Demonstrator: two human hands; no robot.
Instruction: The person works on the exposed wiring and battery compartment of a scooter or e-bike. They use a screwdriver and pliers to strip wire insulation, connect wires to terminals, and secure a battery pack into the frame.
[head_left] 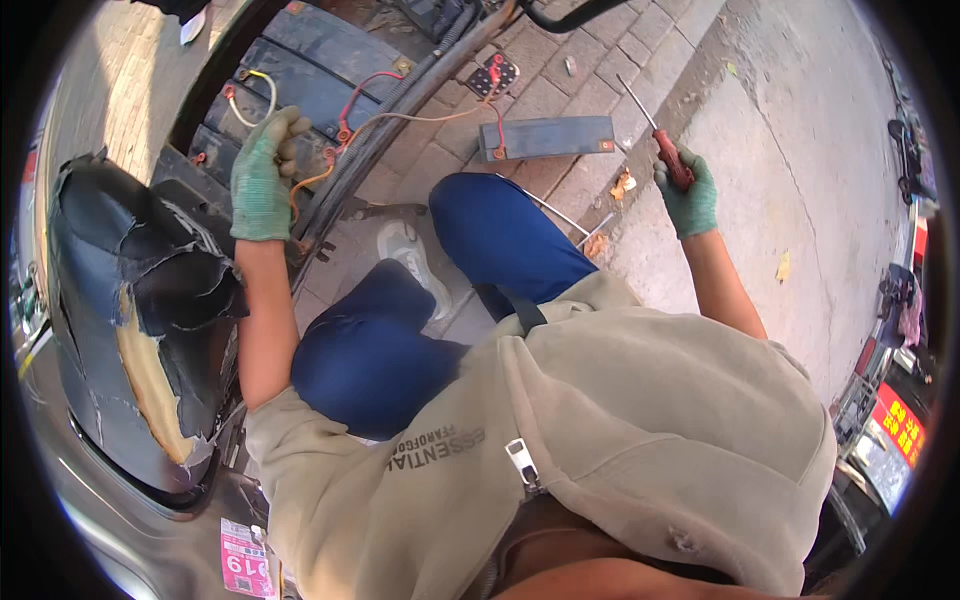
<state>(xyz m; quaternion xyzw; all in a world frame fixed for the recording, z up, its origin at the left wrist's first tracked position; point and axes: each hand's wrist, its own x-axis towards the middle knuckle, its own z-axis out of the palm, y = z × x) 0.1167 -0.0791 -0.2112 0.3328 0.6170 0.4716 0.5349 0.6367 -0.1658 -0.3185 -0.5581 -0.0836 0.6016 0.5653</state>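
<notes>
My gloved left hand (262, 180) grips the battery wires (330, 170) far left, holding them clear; my right hand (688, 195) clenches a red-handled screwdriver (660, 135), blade raised away.

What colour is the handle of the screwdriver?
Red, on the screwdriver in the right hand; head view.

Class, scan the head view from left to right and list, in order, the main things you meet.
Torn black seat → left hand in a green glove, on the orange wire → white shoe → grey battery → right hand gripping a red-handled screwdriver.
</notes>
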